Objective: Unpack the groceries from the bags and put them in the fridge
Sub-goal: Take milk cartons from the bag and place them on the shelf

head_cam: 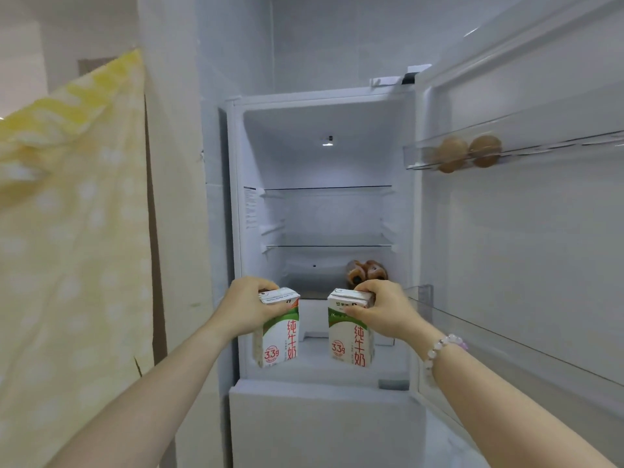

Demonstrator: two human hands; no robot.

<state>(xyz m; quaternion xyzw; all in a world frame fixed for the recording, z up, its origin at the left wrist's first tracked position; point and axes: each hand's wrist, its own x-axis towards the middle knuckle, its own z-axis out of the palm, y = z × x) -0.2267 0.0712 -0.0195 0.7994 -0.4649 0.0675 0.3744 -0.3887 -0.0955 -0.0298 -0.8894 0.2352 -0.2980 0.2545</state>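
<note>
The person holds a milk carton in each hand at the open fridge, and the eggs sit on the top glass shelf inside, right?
Not quite: the head view shows the eggs in the door rack, not on a glass shelf. The left hand grips the left carton, the right hand the right carton.

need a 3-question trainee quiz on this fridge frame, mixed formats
1. True or false: the left hand grips the left milk carton and the right hand grips the right milk carton, each near its top.
2. Multiple choice: the eggs sit in A) the door shelf, B) a glass shelf inside, C) a bag.
3. Fill in: the buns lie inside the fridge, just behind the ___ hand.

Key: 1 true; 2 A; 3 right.
</note>
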